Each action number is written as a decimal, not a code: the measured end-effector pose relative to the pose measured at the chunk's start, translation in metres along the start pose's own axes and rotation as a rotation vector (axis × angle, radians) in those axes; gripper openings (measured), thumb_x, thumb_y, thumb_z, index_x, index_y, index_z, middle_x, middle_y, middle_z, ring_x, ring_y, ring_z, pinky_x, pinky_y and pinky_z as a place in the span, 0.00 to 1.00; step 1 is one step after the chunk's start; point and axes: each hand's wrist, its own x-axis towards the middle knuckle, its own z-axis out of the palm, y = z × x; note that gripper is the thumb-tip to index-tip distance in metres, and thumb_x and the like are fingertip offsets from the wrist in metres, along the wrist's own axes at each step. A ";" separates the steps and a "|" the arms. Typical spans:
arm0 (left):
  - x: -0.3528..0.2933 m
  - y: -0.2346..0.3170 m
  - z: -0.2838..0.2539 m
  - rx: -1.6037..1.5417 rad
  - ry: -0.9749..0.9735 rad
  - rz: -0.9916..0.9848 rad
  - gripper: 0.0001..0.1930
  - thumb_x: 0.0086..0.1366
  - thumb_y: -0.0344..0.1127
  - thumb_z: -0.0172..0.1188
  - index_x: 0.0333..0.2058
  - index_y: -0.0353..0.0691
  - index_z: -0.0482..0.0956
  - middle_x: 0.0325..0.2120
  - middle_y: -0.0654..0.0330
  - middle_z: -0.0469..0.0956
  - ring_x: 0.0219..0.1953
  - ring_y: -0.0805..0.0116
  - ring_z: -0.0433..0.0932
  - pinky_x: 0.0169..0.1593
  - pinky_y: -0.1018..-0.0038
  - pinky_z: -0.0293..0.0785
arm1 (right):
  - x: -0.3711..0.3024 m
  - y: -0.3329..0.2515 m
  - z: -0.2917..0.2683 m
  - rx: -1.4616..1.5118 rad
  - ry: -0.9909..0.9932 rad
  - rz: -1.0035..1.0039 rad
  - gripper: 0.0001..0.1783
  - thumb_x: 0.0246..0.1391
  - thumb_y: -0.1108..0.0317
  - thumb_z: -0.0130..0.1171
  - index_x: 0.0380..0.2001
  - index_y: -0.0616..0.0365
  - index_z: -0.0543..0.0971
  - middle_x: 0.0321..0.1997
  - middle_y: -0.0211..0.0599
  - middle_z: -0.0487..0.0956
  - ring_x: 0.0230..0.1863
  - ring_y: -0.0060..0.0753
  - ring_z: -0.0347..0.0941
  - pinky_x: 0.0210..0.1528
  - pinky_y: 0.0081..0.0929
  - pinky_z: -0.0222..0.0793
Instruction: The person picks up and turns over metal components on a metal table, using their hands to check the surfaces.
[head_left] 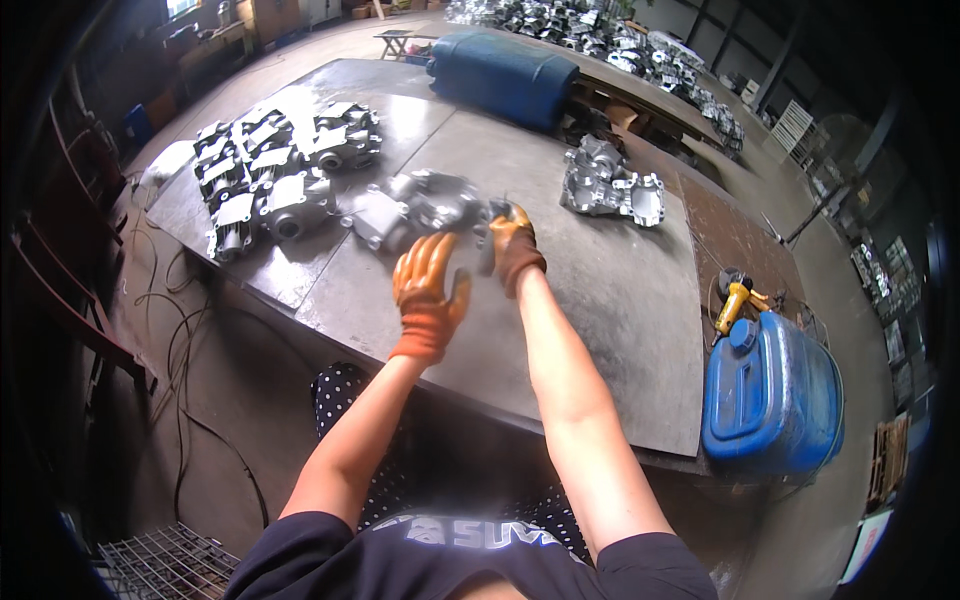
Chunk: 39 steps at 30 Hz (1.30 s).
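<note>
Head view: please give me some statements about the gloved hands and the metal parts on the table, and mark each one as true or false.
1. Both hands wear orange gloves. True: the left hand and the right hand are both gloved.
2. The right hand is at a grey metal casting on the steel table. True; whether it grips the casting cannot be told.
3. The left hand holds a yellow tool. False: it is open and holds nothing; the yellow tool lies on the floor.
4. The blue drum stands on the table. False: it sits on the floor beside it.
5. A cluster of castings lies at the left. True.
</note>
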 end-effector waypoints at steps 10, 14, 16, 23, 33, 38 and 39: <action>-0.038 -0.016 -0.001 -0.066 -0.391 0.177 0.25 0.55 0.35 0.65 0.54 0.43 0.78 0.52 0.52 0.79 0.57 0.46 0.74 0.61 0.54 0.68 | -0.121 0.033 -0.174 -0.692 0.483 -0.621 0.22 0.54 0.83 0.53 0.54 0.61 0.76 0.46 0.38 0.83 0.48 0.29 0.79 0.53 0.25 0.74; -0.007 0.008 0.040 -0.080 -0.478 0.262 0.26 0.55 0.37 0.66 0.55 0.45 0.78 0.53 0.54 0.79 0.57 0.48 0.74 0.61 0.55 0.68 | -0.166 0.023 -0.285 -0.865 0.505 -0.433 0.25 0.49 0.75 0.59 0.53 0.60 0.77 0.48 0.47 0.83 0.49 0.44 0.79 0.54 0.35 0.75; 0.014 0.019 0.075 -0.075 -0.556 0.363 0.30 0.56 0.41 0.66 0.59 0.47 0.74 0.58 0.55 0.75 0.62 0.50 0.70 0.64 0.55 0.64 | -0.192 0.029 -0.321 -1.336 0.484 -0.408 0.25 0.42 0.66 0.65 0.49 0.56 0.78 0.45 0.49 0.81 0.48 0.55 0.78 0.51 0.43 0.74; 0.071 0.051 0.273 0.112 -0.779 0.428 0.41 0.60 0.54 0.62 0.70 0.52 0.58 0.69 0.52 0.60 0.70 0.51 0.59 0.70 0.54 0.54 | -0.204 -0.015 -0.284 -1.725 0.481 -0.139 0.18 0.43 0.59 0.64 0.40 0.48 0.77 0.39 0.34 0.79 0.45 0.41 0.76 0.49 0.41 0.71; 0.048 0.077 0.285 0.068 -0.821 0.148 0.32 0.54 0.43 0.68 0.59 0.56 0.70 0.52 0.59 0.75 0.61 0.57 0.68 0.63 0.53 0.58 | -0.199 -0.007 -0.310 -1.641 0.459 -0.137 0.19 0.36 0.60 0.64 0.36 0.50 0.78 0.36 0.38 0.78 0.43 0.47 0.75 0.46 0.42 0.71; 0.014 0.043 0.186 -0.043 -0.717 0.184 0.25 0.55 0.47 0.69 0.51 0.55 0.76 0.44 0.59 0.79 0.53 0.55 0.74 0.59 0.57 0.64 | -0.199 0.013 -0.318 -1.770 0.672 -0.179 0.20 0.45 0.59 0.61 0.43 0.54 0.79 0.41 0.44 0.81 0.44 0.48 0.78 0.51 0.40 0.73; 0.008 0.030 0.165 -0.060 -0.705 0.200 0.23 0.54 0.45 0.69 0.50 0.55 0.78 0.41 0.59 0.79 0.51 0.54 0.75 0.56 0.57 0.67 | -0.200 0.004 -0.315 -1.731 0.631 -0.202 0.21 0.52 0.59 0.57 0.47 0.58 0.80 0.42 0.47 0.83 0.44 0.49 0.80 0.52 0.40 0.73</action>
